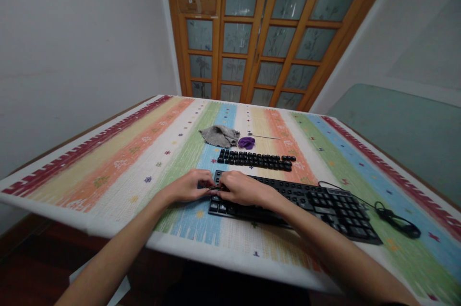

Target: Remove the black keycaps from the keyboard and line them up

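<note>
My left hand (192, 186) and my right hand (240, 189) meet over the left end of a black keyboard (273, 216). The fingers of both are pinched together. Between the fingertips shows a small, thin dark piece (213, 188), too small to name. Part of the keyboard is hidden under my right hand and forearm. Its upper left area looks bare of keycaps, while the bottom left corner and the right side carry them. Just beyond it, loose black keycaps (252, 158) lie in rows on the cloth.
Behind the keycaps are a crumpled grey cloth (220, 136), a purple bundle (247, 142) and a thin stick-like tool (264, 137). The keyboard's bundled cable (398, 222) lies at the right. A striped tablecloth (144, 152) covers the table; wooden glazed doors (257, 56) stand behind.
</note>
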Demonstrator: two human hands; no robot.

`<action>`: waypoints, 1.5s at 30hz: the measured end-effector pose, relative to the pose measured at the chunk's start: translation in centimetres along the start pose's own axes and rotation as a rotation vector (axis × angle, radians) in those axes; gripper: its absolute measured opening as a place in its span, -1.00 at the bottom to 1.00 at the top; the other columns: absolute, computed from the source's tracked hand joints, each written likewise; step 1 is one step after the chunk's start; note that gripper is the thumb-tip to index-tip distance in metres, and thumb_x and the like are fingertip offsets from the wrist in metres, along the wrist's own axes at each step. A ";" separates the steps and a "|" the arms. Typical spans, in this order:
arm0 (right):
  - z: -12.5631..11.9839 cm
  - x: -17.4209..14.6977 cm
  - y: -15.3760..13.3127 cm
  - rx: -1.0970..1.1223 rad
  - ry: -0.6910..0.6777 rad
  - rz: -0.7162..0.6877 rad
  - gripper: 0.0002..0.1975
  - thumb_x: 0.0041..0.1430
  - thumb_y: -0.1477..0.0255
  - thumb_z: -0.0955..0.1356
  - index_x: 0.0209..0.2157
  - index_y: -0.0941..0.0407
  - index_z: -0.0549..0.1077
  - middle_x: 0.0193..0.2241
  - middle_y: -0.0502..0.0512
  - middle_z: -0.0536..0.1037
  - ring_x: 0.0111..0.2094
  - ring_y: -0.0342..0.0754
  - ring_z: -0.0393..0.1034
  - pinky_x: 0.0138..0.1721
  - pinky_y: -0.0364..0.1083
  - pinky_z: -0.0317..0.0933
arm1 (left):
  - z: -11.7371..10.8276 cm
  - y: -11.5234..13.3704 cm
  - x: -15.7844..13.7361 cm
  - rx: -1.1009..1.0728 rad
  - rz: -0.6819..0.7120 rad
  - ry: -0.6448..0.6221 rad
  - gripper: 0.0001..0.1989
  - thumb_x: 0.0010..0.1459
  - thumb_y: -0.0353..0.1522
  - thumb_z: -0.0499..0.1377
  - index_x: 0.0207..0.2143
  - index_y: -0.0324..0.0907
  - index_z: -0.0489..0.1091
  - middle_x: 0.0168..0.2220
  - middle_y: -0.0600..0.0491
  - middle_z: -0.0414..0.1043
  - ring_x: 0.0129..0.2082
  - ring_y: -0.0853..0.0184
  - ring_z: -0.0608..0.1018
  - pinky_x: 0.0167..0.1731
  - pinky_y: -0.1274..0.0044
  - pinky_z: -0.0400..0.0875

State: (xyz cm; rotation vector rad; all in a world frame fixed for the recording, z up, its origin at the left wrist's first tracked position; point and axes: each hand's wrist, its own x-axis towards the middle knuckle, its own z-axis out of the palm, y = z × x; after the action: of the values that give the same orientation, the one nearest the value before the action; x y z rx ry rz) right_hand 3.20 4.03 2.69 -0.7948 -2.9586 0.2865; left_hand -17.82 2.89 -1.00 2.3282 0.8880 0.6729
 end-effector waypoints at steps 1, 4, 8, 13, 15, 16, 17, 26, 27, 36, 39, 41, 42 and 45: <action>0.0 0.1 0.0 -0.007 -0.009 -0.011 -0.82 0.23 0.42 0.36 -0.36 0.26 0.52 -0.39 0.21 0.56 -0.42 -0.05 0.39 -0.39 -0.13 0.14 | 0.1 -0.1 0.0 0.001 0.005 -0.001 -0.84 0.19 -0.31 0.20 -0.37 -0.24 0.45 -0.42 0.05 0.40 -0.41 0.39 0.43 -0.37 0.59 0.29; -0.1 0.2 0.1 -0.031 -0.049 -0.025 -0.80 0.23 0.42 0.34 -0.30 0.30 0.50 -0.35 0.25 0.56 -0.38 -0.01 0.40 -0.36 -0.11 0.17 | 0.1 -0.3 -0.1 0.011 0.012 -0.019 -0.86 0.21 -0.34 0.17 -0.36 -0.24 0.41 -0.42 0.06 0.38 -0.42 0.39 0.41 -0.38 0.58 0.28; 0.1 0.3 0.2 -0.075 -0.092 -0.039 -0.73 0.27 0.37 0.31 -0.27 0.33 0.49 -0.32 0.31 0.56 -0.35 0.03 0.41 -0.32 -0.08 0.21 | 0.1 -0.4 -0.1 0.017 0.014 -0.038 -0.88 0.22 -0.36 0.13 -0.36 -0.23 0.37 -0.41 0.06 0.37 -0.41 0.39 0.39 -0.37 0.57 0.28; 0.3 0.4 0.5 -0.087 -0.106 -0.053 -0.77 0.24 0.39 0.32 -0.27 0.31 0.48 -0.32 0.30 0.55 -0.36 0.03 0.42 -0.31 -0.07 0.23 | 0.1 -0.3 0.0 0.009 0.006 -0.040 -0.87 0.23 -0.35 0.11 -0.35 -0.23 0.35 -0.40 0.05 0.37 -0.42 0.38 0.38 -0.37 0.57 0.28; 0.3 0.6 0.5 -0.081 -0.116 -0.058 -0.78 0.23 0.40 0.32 -0.28 0.31 0.48 -0.33 0.29 0.56 -0.37 0.02 0.42 -0.31 -0.07 0.23 | 0.1 -0.3 0.0 0.010 0.004 -0.042 -0.87 0.24 -0.35 0.10 -0.34 -0.23 0.35 -0.39 0.05 0.37 -0.41 0.38 0.39 -0.36 0.57 0.28; 0.3 0.6 0.5 -0.079 -0.121 -0.062 -0.79 0.23 0.41 0.32 -0.28 0.30 0.48 -0.34 0.29 0.56 -0.38 0.02 0.42 -0.31 -0.07 0.24 | 0.1 -0.3 0.1 0.009 0.002 -0.044 -0.87 0.24 -0.35 0.10 -0.34 -0.23 0.35 -0.39 0.05 0.38 -0.41 0.38 0.39 -0.36 0.56 0.28; 0.3 0.7 0.5 -0.078 -0.124 -0.066 -0.80 0.22 0.42 0.32 -0.29 0.31 0.48 -0.34 0.29 0.56 -0.39 0.02 0.42 -0.32 -0.07 0.24 | 0.1 -0.3 0.1 0.009 -0.001 -0.046 -0.87 0.25 -0.35 0.09 -0.34 -0.23 0.35 -0.39 0.04 0.38 -0.41 0.38 0.39 -0.36 0.56 0.29; 0.5 0.7 0.5 -0.098 -0.094 -0.098 -0.83 0.21 0.45 0.33 -0.33 0.30 0.47 -0.37 0.26 0.55 -0.41 -0.01 0.40 -0.32 -0.07 0.26 | 0.2 0.0 -0.1 0.003 0.007 -0.041 -0.88 0.25 -0.36 0.10 -0.34 -0.22 0.35 -0.39 0.05 0.38 -0.40 0.37 0.40 -0.35 0.56 0.29; 0.6 0.6 0.5 -0.108 -0.089 -0.101 -0.82 0.21 0.45 0.32 -0.32 0.30 0.47 -0.37 0.26 0.55 -0.41 -0.01 0.40 -0.32 -0.07 0.26 | 0.3 0.0 -0.1 0.006 0.009 -0.039 -0.89 0.24 -0.37 0.10 -0.33 -0.22 0.35 -0.39 0.05 0.38 -0.40 0.37 0.40 -0.35 0.55 0.29; 2.0 0.6 0.7 -0.149 -0.012 -0.101 -0.83 0.22 0.47 0.29 -0.28 0.30 0.45 -0.36 0.27 0.54 -0.40 0.01 0.40 -0.27 -0.04 0.30 | 0.5 -0.3 -0.2 0.055 0.012 -0.023 -0.89 0.25 -0.35 0.08 -0.33 -0.21 0.33 -0.38 0.05 0.37 -0.39 0.36 0.40 -0.34 0.54 0.29; 1.8 0.6 0.4 -0.146 -0.014 -0.089 -0.84 0.21 0.48 0.29 -0.28 0.30 0.44 -0.36 0.27 0.54 -0.38 0.02 0.41 -0.27 -0.04 0.30 | 0.5 -0.1 -0.2 0.061 0.006 -0.027 -0.88 0.26 -0.35 0.08 -0.34 -0.20 0.31 -0.38 0.06 0.36 -0.39 0.36 0.40 -0.33 0.54 0.29; 1.6 0.5 0.3 -0.144 -0.014 -0.087 -0.85 0.21 0.49 0.29 -0.27 0.30 0.43 -0.35 0.26 0.53 -0.37 0.02 0.41 -0.26 -0.04 0.30 | 0.4 0.1 -0.2 0.057 0.001 -0.019 -0.88 0.25 -0.35 0.08 -0.35 -0.20 0.30 -0.39 0.06 0.35 -0.40 0.36 0.39 -0.34 0.54 0.29; 1.5 0.5 0.3 -0.140 -0.012 -0.090 -0.85 0.21 0.49 0.29 -0.26 0.30 0.43 -0.34 0.26 0.53 -0.36 0.02 0.42 -0.25 -0.04 0.30 | 0.4 0.1 -0.2 0.051 0.000 -0.011 -0.88 0.25 -0.35 0.08 -0.35 -0.20 0.29 -0.39 0.06 0.35 -0.40 0.36 0.39 -0.34 0.54 0.29; 1.3 0.4 0.5 -0.120 -0.002 -0.102 -0.86 0.23 0.48 0.30 -0.24 0.28 0.43 -0.32 0.25 0.53 -0.32 0.02 0.42 -0.23 -0.04 0.30 | 0.3 0.3 -0.2 0.025 0.001 0.016 -0.89 0.24 -0.35 0.09 -0.34 -0.20 0.30 -0.39 0.07 0.36 -0.41 0.37 0.40 -0.34 0.54 0.32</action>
State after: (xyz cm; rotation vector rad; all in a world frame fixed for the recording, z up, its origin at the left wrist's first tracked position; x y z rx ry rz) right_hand 2.93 4.44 1.37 -0.6527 -3.0293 0.1049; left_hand -17.66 2.53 -1.06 2.3485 0.9076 0.6848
